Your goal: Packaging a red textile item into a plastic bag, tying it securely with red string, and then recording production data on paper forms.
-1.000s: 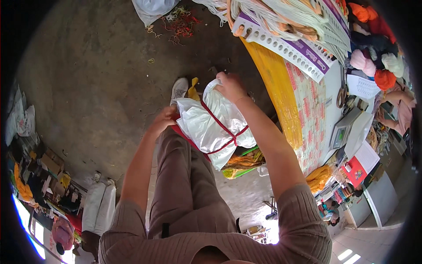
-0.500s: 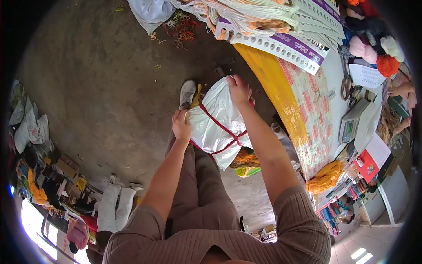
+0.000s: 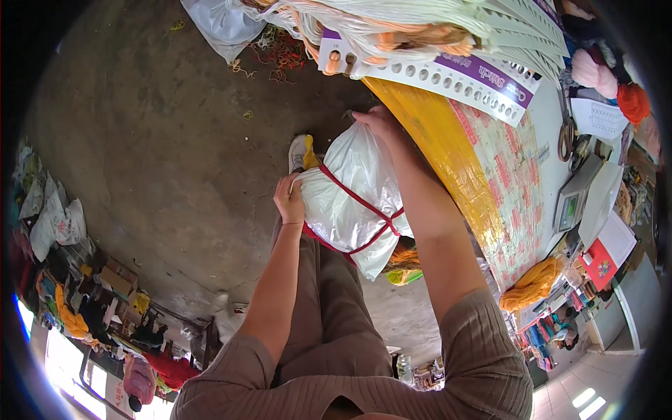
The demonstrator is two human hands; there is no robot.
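Note:
A full white plastic bag [image 3: 343,199], bound crosswise with a dark red cord [image 3: 358,200], hangs in front of my legs. My left hand [image 3: 289,199] is closed on the bag's left edge, pulling the plastic into creases. At its far right corner my right hand [image 3: 378,120] grips the gathered plastic; some of those fingers are hidden. Orange and green yarn [image 3: 404,264] shows below the bag's right side, partly covered by my right forearm.
A table with a yellow taped edge [image 3: 434,147] curves along my right. On it lie thread skeins [image 3: 392,28] on punched cards, scissors [image 3: 566,138], a scale [image 3: 575,196] and yellow-orange yarn [image 3: 532,283]. A white sack [image 3: 224,28] and thread scraps [image 3: 283,56] lie on the floor.
My right hand has shifted slightly away from me, drawing the bag's far corner out. The bag has turned a little, and my view has shifted along the table.

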